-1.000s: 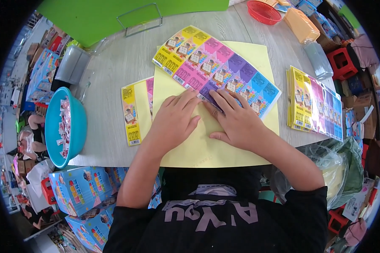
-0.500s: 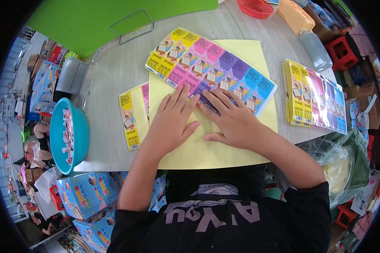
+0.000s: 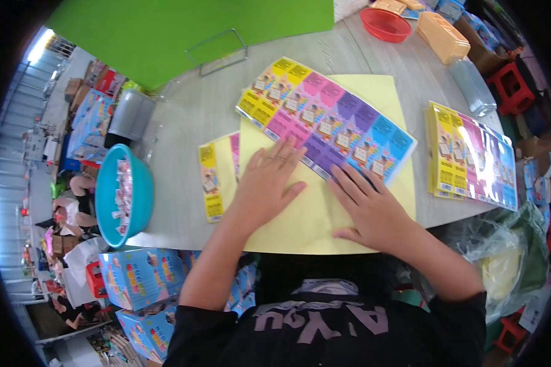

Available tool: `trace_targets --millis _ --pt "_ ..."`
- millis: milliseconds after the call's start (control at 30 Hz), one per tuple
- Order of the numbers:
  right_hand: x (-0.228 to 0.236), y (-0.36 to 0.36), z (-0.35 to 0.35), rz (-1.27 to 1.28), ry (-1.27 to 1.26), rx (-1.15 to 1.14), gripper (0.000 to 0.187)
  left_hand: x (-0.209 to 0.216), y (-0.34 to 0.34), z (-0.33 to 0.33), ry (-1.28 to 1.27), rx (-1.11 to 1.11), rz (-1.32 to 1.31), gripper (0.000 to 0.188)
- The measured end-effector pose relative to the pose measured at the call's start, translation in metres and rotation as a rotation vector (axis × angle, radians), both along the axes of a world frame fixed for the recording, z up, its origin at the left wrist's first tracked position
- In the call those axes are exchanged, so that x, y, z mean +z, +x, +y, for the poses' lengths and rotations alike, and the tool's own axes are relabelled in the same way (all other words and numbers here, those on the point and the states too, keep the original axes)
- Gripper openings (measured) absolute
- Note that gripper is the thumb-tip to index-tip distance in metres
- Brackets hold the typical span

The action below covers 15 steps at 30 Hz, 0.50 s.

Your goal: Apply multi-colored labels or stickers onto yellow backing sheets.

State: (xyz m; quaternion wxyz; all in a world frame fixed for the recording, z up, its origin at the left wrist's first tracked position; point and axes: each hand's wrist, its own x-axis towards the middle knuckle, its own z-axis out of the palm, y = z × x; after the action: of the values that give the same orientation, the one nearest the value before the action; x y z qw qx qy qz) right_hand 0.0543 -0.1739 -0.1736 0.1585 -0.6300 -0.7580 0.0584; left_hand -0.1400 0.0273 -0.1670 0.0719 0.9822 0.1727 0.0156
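Note:
A glossy sheet of printed labels, in bands of yellow, pink, purple and blue, lies at a slant on large pale yellow paper. My left hand rests palm down on the paper, its fingertips at the sheet's lower edge. Lying flat further right, my right hand has spread fingers, with the tips touching the sheet's lower right part. Neither hand grips anything. From under the paper's left side sticks out another printed sheet, mostly hidden.
At right lies a stack of similar sheets. A teal basin of small wrapped packets sits at the table's left edge. Beyond are a wire stand, green panel, red basket and clear plastic box.
The hands have moved apart: my right hand has slid right and toward me along the sheet's lower edge. The whole view has shifted a little; the sheet keeps its slant.

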Motion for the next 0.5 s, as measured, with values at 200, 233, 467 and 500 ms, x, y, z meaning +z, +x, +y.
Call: trace_targets --millis 200,233,467,500 --pt "0.004 0.001 -0.04 -0.007 -0.117 -0.08 0.095 0.001 0.009 -0.006 -0.078 0.0 0.02 0.073" --pt "0.004 0.002 -0.04 0.001 -0.103 -0.065 0.094 -0.001 0.008 -0.003 -0.009 0.082 0.027 0.075" --pt "-0.003 -0.001 -0.039 0.049 -0.02 -0.071 0.088 -0.001 -0.003 0.047 0.206 0.235 0.122 0.079" --pt "-0.005 0.0 -0.039 0.036 0.002 -0.075 0.088 0.001 0.002 0.048 0.209 0.222 0.123 0.079"
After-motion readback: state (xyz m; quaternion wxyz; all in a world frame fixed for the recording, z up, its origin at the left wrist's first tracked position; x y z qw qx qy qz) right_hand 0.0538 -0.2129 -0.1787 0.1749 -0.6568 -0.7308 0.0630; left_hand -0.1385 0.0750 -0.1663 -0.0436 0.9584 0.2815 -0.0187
